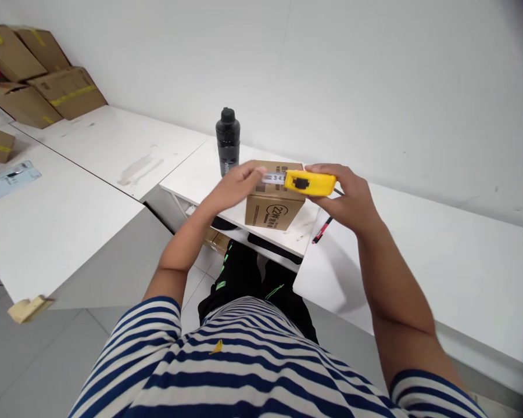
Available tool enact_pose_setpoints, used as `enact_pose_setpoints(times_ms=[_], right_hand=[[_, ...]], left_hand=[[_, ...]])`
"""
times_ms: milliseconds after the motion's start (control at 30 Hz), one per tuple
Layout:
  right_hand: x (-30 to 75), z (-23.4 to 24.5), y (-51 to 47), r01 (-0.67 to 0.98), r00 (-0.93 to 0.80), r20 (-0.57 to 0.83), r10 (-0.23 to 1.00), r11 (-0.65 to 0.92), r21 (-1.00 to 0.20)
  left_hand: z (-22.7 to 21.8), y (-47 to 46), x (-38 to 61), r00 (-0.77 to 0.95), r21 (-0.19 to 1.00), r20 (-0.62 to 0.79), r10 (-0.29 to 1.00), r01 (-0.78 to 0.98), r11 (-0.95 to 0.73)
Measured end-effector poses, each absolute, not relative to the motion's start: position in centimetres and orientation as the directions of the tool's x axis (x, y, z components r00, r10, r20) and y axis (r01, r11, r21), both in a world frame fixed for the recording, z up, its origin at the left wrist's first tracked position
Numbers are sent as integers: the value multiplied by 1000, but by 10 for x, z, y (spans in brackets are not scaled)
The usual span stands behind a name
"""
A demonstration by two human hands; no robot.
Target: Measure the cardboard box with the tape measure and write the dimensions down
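Observation:
A yellow tape measure [318,183] is gripped in my right hand [353,196], its case above the right part of a small cardboard box [275,212]. A short length of its blade is drawn out to the left across the box top. The blade's end is pinched between the thumb and fingers of my left hand [239,184], at the box's upper left. Printed characters and a "22" show on the box, which stands upright on the white table [200,180]. Whether the blade touches the cardboard I cannot tell.
Behind my left hand stands a black bottle [228,139]. A red and black pen [322,230] lies by a white sheet [326,273] on the right. Several cardboard boxes [70,93] are stacked at the far left, and a white wall [375,87] closes off the back.

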State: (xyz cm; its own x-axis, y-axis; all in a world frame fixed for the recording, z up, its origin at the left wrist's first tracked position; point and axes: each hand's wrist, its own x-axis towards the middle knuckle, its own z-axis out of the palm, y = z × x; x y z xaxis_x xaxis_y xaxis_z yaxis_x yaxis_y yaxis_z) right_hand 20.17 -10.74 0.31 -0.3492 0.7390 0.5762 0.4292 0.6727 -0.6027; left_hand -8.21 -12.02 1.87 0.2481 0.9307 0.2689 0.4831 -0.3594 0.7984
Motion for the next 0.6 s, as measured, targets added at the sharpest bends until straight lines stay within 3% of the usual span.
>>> enact_pose_setpoints(times_ms=[167, 267, 333, 433, 600], right_hand=[[211, -10, -135, 366, -420, 593, 687, 726, -582], [225, -21, -137, 395, -302, 605, 737, 674, -624], [233, -28, -136, 404, -209, 600, 772, 627, -666], [239, -36, -132, 375, -98, 558, 824, 550, -746], [233, -48, -119, 332, -7, 483, 875, 458, -825]], left_hand=[[12, -147, -51, 403, 630, 317, 859, 587, -508], [-8, -129, -50, 383, 500, 370, 846, 686, -529], [-22, -116, -59, 363, 465, 312, 878, 747, -474], [-39, -109, -89, 245, 506, 240, 939, 794, -337], [-81, -122, -145, -57, 715, 357, 932, 659, -234]])
